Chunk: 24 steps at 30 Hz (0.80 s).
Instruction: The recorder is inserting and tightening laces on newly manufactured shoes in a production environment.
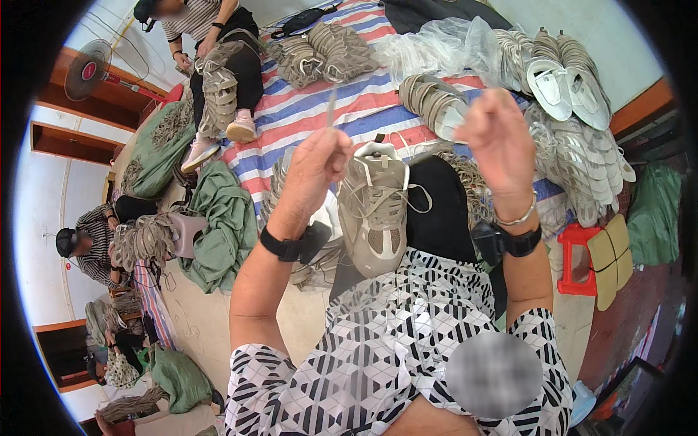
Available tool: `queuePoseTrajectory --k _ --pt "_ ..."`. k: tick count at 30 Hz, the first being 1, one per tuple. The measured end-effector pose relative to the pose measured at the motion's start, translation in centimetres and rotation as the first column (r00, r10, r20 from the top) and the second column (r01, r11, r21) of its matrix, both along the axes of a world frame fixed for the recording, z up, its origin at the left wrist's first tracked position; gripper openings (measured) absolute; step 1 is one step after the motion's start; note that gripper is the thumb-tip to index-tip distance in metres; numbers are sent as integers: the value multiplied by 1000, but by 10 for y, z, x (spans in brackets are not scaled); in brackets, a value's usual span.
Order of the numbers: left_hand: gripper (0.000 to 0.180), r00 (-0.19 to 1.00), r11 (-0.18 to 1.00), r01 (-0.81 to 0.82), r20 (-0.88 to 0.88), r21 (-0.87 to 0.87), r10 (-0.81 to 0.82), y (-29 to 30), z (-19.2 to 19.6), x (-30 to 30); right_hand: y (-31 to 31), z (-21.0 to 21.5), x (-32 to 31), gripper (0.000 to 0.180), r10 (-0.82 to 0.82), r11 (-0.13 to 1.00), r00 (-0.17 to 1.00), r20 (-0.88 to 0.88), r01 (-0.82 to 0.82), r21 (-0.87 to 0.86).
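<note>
A beige-grey lace-up sneaker (374, 207) rests on my lap with its toe toward me and its tongue raised. Its front is laced in rows, and a loose loop of shoelace (422, 198) hangs at its right side. Up and left of the shoe, my left hand (320, 161) is closed, with a thin pale lace end sticking up from it. My right hand (500, 138) is raised to the right of the shoe, apart from it. Its fingers look curled but are smeared by motion; whatever they hold cannot be made out.
Stacked shoe uppers (320, 54) and white-lined ones (571, 83) lie on a striped sheet (291, 109), near clear plastic bags (436, 47). A red stool (576, 254) stands right. Co-workers sit left with more uppers (145, 238), green sacks (218, 225) and a fan (89, 70).
</note>
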State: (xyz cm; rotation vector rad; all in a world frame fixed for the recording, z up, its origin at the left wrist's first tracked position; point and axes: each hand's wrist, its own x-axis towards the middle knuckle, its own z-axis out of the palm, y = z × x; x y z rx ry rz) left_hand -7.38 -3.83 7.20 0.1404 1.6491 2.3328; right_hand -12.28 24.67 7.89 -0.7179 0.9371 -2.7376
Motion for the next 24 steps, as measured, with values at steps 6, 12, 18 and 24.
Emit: queuePoseTrajectory --k 6,12,18,24 --pt "26 918 902 -389 6 -188 397 -19 -27 2 85 -111 -22 14 -556 322 776 -297 531 784" --pt "27 879 869 -474 130 139 459 -38 -49 1 3 -115 0 11 -343 542 939 7 192 818" --pt "28 725 634 -677 190 373 662 -83 -39 -4 -22 -116 34 8 -245 435 969 -17 125 892" --pt "25 725 718 -668 -47 195 687 -77 -47 6 -20 -123 42 14 -154 150 968 -200 223 963"
